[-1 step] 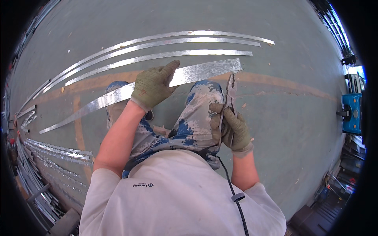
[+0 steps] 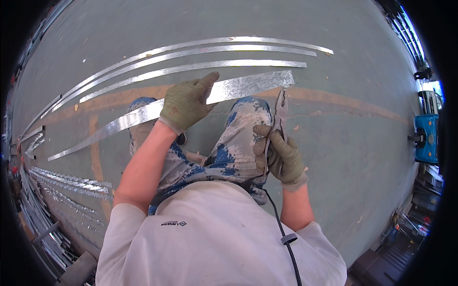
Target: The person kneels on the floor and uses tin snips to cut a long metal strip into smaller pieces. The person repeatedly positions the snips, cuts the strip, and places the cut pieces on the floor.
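My left hand (image 2: 187, 106), in an olive work glove, grips a long shiny metal strip (image 2: 255, 85) around its middle, thumb stretched along the top. The strip slants over my knees, its wide end up at the right and its far end running down to the left. In my right hand (image 2: 282, 159), also gloved, is a pair of pliers (image 2: 281, 110), jaws pointing up. The jaw tips are just below the strip's right corner, where a thin sliver (image 2: 290, 86) sticks out; whether the jaws pinch it I cannot tell. Gloved fingers wrap both plier handles.
Three more metal strips (image 2: 229, 63) lie curved across the grey floor beyond my hands. Jagged metal pieces (image 2: 71, 180) and a pile of long bars (image 2: 43, 224) lie at the left. A blue machine (image 2: 426, 138) stands at the far right. A black cord (image 2: 275, 209) runs down my shirt.
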### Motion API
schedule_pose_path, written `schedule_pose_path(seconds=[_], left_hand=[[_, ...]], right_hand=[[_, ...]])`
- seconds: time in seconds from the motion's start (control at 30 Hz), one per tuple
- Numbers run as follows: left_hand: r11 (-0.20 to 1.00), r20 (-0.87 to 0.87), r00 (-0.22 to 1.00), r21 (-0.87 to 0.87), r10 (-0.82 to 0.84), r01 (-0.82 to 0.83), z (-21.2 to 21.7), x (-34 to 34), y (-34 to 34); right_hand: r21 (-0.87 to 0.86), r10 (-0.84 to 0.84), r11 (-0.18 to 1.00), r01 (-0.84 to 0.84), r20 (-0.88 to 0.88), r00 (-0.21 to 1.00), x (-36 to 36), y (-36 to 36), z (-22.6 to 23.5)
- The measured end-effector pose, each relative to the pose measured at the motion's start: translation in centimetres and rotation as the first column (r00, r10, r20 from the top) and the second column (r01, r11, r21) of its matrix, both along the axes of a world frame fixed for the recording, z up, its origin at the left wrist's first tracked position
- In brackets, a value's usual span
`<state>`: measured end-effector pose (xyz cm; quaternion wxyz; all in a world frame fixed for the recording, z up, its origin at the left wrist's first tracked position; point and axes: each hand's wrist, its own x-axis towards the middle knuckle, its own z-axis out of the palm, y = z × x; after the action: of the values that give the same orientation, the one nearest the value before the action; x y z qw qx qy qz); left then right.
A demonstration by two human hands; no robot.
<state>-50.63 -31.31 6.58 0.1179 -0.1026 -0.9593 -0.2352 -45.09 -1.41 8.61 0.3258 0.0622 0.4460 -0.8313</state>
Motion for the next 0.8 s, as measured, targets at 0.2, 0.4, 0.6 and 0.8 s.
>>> schedule_pose_path(seconds=[0.2,0.4,0.6,0.8], left_hand=[[1.0,0.026,1.0,-0.026,-0.003,0.004,-0.1,-0.2,-0.1],[0.999,0.029,0.999,-0.025,-0.023,0.024,-0.6,-0.2,-0.2],[0.999,0.065,0.998,-0.052,-0.007,0.011,-0.7,-0.1,-0.2],[0.996,0.052,0.999,-0.089,0.009,-0.004,-1.1,0.0,-0.1]], right_hand=[[0.36,0.121,0.926,-0.112,-0.001,0.993,1.0,-1.8,-0.2],[0.573,0.22,0.805,-0.154,-0.046,0.974,1.1,-4.2,-1.4],[0.645,0.237,0.757,-0.104,-0.122,0.964,1.0,-4.7,-1.8],[0.829,0.325,0.559,0.019,-0.24,0.915,1.2,-4.3,-2.8]])
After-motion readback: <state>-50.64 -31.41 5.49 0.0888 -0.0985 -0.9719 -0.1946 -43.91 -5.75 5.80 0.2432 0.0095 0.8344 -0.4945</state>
